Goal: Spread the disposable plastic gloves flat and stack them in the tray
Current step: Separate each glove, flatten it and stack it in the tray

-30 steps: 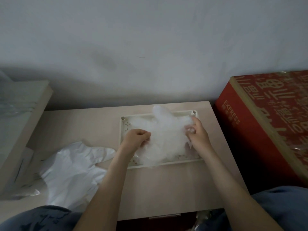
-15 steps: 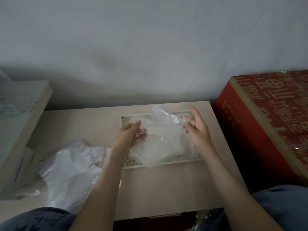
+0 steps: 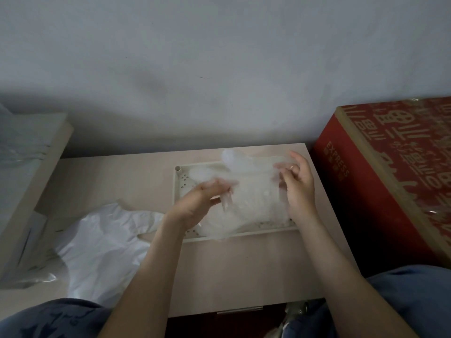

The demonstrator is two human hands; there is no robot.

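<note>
A clear plastic glove (image 3: 253,191) is stretched over the pale perforated tray (image 3: 179,191) on the small table. My left hand (image 3: 200,206) hovers above the tray's left half, fingers blurred and pinching the glove's left edge. My right hand (image 3: 296,184) holds the glove's right edge near the tray's far right corner, fingers bent. The glove's finger end (image 3: 231,158) sticks up past the tray's back rim. More plastic lies flat under it in the tray. A pile of loose white gloves (image 3: 102,245) lies on the table to the left.
A red printed carton (image 3: 390,181) stands close on the right of the table (image 3: 244,269). A pale board or box (image 3: 26,172) leans along the left side. The wall rises right behind the table. My knees in blue cloth are at the bottom corners.
Both hands shifted slightly: the right hand rose toward the tray's far right corner, the left opened then closed over the glove again. The glove is pulled wider across the tray.
</note>
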